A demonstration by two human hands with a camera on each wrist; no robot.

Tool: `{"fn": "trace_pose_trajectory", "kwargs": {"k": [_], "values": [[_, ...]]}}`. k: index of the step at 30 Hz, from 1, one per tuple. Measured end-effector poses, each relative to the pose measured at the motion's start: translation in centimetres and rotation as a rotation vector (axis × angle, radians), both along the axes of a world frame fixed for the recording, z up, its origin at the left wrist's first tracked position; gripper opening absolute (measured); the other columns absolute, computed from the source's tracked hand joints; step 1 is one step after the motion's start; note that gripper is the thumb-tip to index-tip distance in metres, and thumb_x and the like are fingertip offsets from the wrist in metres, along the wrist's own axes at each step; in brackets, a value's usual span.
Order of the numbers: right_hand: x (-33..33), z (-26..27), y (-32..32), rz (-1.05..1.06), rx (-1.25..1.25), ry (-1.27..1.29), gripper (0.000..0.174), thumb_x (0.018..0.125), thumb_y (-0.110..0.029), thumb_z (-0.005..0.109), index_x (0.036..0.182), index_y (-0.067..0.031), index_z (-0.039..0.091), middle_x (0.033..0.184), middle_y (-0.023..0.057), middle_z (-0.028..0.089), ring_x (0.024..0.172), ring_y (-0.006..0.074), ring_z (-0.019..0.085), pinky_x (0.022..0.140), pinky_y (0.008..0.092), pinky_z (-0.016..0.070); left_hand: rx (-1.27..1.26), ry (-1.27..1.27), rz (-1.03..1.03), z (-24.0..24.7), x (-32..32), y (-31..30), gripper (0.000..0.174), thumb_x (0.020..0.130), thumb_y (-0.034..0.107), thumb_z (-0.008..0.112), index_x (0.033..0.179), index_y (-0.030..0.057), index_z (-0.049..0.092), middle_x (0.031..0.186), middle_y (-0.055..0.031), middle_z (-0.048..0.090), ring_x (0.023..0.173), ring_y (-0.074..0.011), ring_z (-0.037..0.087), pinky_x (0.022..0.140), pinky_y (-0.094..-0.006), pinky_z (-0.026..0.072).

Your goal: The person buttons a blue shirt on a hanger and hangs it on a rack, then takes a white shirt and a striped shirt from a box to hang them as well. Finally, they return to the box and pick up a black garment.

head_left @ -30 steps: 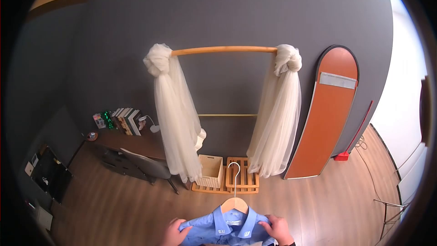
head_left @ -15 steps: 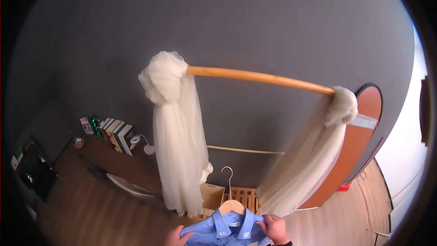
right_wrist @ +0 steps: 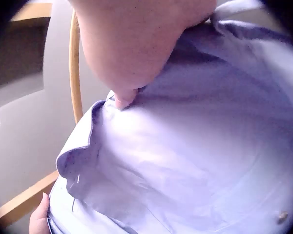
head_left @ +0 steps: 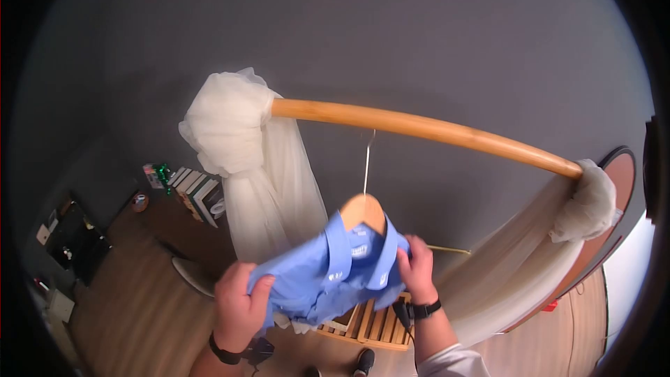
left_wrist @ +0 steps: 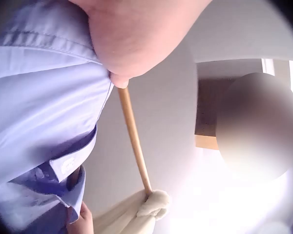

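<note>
A blue collared shirt (head_left: 296, 269) hangs on a wooden hanger (head_left: 362, 208) with a metal hook. In the head view the hook's top meets the underside of a wooden rail (head_left: 426, 128), and its tip is hidden there. My left hand (head_left: 239, 304) pinches the shirt at one shoulder, thumb in front. At the opposite shoulder my right hand (head_left: 417, 272) grips the cloth the same way. Up close in the left wrist view, the shirt (left_wrist: 44, 107) drapes beside the hand. Its fabric (right_wrist: 185, 151) fills most of the right wrist view.
Sheer cream curtains are knotted at both rail ends, left curtain (head_left: 227, 126) and right curtain (head_left: 583, 206). Below are a slatted wooden rack (head_left: 380, 328) and the person's shoes (head_left: 364, 361). Books (head_left: 195, 192) stand on a desk at left; an arched board (head_left: 620, 167) leans at right.
Both hands have raised the shirt on its hanger from low in front up to the rail. The rail now appears nearer and larger, and the hook has reached it.
</note>
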State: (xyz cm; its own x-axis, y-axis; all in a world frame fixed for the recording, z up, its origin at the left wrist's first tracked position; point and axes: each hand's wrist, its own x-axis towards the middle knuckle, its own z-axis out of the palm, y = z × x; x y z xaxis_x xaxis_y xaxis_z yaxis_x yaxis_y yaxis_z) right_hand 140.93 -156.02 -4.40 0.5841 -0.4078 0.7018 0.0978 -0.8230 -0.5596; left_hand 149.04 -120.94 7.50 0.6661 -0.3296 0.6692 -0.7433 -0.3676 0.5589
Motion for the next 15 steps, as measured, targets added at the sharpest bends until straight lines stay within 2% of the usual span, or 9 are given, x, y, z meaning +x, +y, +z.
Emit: {"fn": "trace_pose_trajectory", "kwargs": {"k": [4,9,13,14,15], "values": [[3.7,3.6,-1.1,0.159,0.021,-0.114,0.030,0.089,-0.027,0.076,0.104,-0.0017,0.069,0.083,0.0160,0.064,0.078,0.0378,0.062,0.070,0.0440,0.0509,0.039,-0.089,0.082,2.3,-1.5,-0.1,0.023,0.091,0.017,0.072,0.093,-0.0025,0.060,0.078,-0.0190,0.056,0.071,-0.0406,0.057,0.064,-0.0435,0.0461],[6.9,1.9,-1.4,0.303,0.056,-0.108,0.027,0.087,-0.024,0.076,0.103,-0.0033,0.070,0.083,0.0139,0.063,0.079,0.0352,0.060,0.073,0.0431,0.0498,0.131,-0.051,0.202,-0.7,-3.8,1.0,0.026,0.089,0.022,0.073,0.096,-0.0013,0.063,0.081,-0.0206,0.059,0.072,-0.0427,0.060,0.063,-0.0448,0.0474],[8.5,1.5,-1.7,0.365,0.116,-0.064,0.027,0.085,-0.017,0.076,0.108,-0.0036,0.069,0.091,0.0138,0.064,0.090,0.0356,0.060,0.085,0.0433,0.0493,0.216,0.096,0.232,-0.6,-5.0,0.2,0.025,0.093,0.024,0.072,0.099,0.0007,0.066,0.087,-0.0207,0.064,0.078,-0.0445,0.064,0.069,-0.0467,0.0513],[8.8,1.2,-2.3,0.389,0.104,0.000,0.031,0.085,-0.015,0.076,0.112,-0.0027,0.068,0.098,0.0152,0.064,0.097,0.0357,0.059,0.090,0.0440,0.0479,0.235,0.106,0.283,-0.4,-4.9,-0.1,0.025,0.094,0.025,0.072,0.101,0.0017,0.067,0.090,-0.0196,0.066,0.082,-0.0442,0.065,0.072,-0.0470,0.0523],[9.1,1.2,-2.2,0.363,0.088,-0.055,0.032,0.085,-0.015,0.076,0.114,-0.0022,0.068,0.101,0.0158,0.064,0.098,0.0357,0.059,0.091,0.0443,0.0478,0.278,0.107,0.340,-0.3,-4.6,-0.2,0.025,0.095,0.025,0.072,0.102,0.0016,0.067,0.091,-0.0197,0.067,0.083,-0.0440,0.066,0.072,-0.0471,0.0524]]}}
